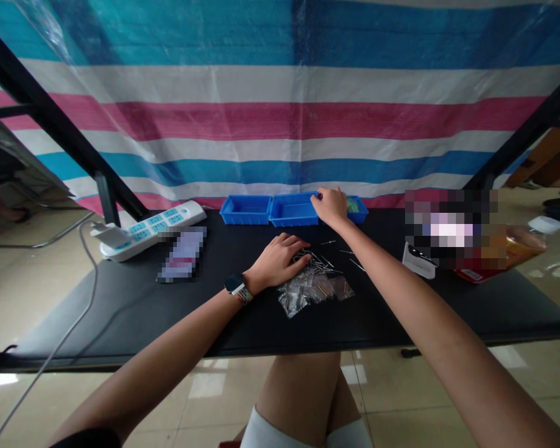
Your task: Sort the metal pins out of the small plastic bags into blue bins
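My left hand (282, 258) rests palm down with its fingers stretched over the left side of a pile of thin silvery metal pins (322, 264). Small clear plastic bags (303, 292) lie in front of the pile, some with copper-coloured pieces inside. My right hand (332, 205) has its fingers curled at the right rim of the middle blue bin (294, 214) and seems to pinch that rim. Another blue bin (246, 214) stands to the left. Partly behind my right hand is a third blue bin (358, 214) with greenish contents.
On the left lie a white power strip (161, 227) with a plugged-in cable and a blurred phone-like object (183, 255). At the right are a white case (419, 261) and a bottle with a white cap (529, 239). A striped sheet (191, 118) hangs behind the black table (168, 317).
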Motion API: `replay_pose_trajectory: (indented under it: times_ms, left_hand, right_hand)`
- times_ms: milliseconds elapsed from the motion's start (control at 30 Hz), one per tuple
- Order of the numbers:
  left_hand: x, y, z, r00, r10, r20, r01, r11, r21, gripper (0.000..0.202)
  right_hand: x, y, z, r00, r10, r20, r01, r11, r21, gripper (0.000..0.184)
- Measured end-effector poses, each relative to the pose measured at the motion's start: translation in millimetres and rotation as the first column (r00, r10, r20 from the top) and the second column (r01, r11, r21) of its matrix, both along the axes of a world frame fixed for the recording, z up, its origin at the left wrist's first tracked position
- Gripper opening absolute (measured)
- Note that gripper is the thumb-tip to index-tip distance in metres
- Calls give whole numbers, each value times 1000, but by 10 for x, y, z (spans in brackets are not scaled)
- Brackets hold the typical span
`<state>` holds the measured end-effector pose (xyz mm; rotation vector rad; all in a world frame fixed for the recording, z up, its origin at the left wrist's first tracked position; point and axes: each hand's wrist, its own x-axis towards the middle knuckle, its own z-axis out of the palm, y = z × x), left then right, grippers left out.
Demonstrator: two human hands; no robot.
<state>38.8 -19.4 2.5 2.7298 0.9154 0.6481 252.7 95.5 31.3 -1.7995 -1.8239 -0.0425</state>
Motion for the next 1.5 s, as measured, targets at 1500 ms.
replay_pose_trajectory:
  times_ms: [1500]
  left_hand:
    - [-409, 429, -55, 827, 550, 119, -562, 819, 116, 52]
  right_hand:
    - [-177, -252, -359, 839, 523, 150, -525, 851, -30, 40]
